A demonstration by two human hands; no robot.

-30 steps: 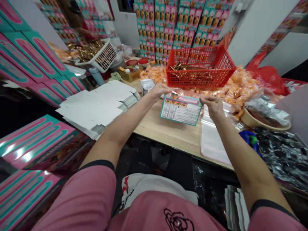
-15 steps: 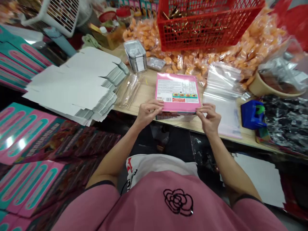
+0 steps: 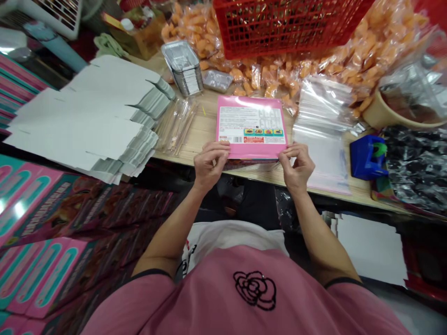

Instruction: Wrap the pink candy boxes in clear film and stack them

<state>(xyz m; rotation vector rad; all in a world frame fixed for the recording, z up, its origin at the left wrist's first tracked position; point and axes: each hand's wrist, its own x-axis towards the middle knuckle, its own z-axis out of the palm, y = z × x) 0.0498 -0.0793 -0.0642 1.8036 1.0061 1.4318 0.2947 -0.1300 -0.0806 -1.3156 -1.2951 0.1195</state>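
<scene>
A pink box [image 3: 251,123] with a white printed label lies at the table's front edge, its label facing up. My left hand [image 3: 211,165] pinches the box's near left corner between thumb and fingers. At the near right corner, my right hand [image 3: 296,167] has the same kind of pinch on the box. Thin sticks in clear wrap [image 3: 176,125] lie left of the box, and clear plastic bags [image 3: 321,135] lie to its right.
Behind the box are foil trays [image 3: 183,70], orange wrapped pieces [image 3: 272,77] and a red basket [image 3: 293,32]. White cardboard sheets [image 3: 87,111] are stacked left; a blue tape dispenser [image 3: 366,158] and a tan bowl [image 3: 387,111] stand right. Printed boxes [image 3: 52,204] fill the lower left.
The camera view has shifted a little. Both hands remain at the box's near corners, and the near edge of its pink top now looks pressed flatter.
</scene>
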